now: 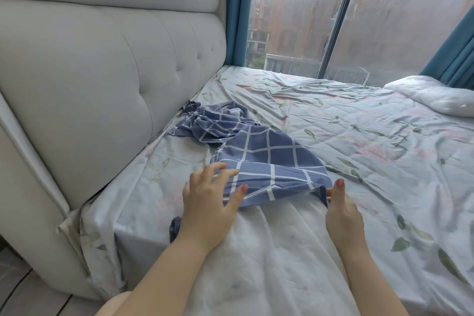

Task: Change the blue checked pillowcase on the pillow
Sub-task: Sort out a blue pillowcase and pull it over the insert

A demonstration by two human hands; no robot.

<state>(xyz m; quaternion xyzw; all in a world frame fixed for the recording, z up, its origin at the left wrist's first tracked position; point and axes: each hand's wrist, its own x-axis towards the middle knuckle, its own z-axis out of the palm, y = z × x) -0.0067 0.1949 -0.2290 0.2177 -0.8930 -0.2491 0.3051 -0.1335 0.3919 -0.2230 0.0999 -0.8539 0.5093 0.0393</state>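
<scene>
Head view looks down on a bed where the blue checked pillowcase (pixel 269 159) lies crumpled on the floral sheet (pixel 372 136). Its far end is bunched against the padded headboard (pixel 102 64), and its near, open end is drawn over the top of the white pillow (pixel 269 259). The pillow stretches back toward the person between the two forearms.

The left hand (pixel 207 202) rests on the left side of the opening with its fingers spread and fairly straight. Its thumb lies flat on the hem, so it is not clenched.

The right hand (pixel 343 215) pinches the right corner of the hem, thumb raised on top and fingers curled underneath the fabric.

Another white cushion (pixel 436 95) sits at the far right of the bed, near the window (pixel 333 20) and teal curtain (pixel 238 7).
</scene>
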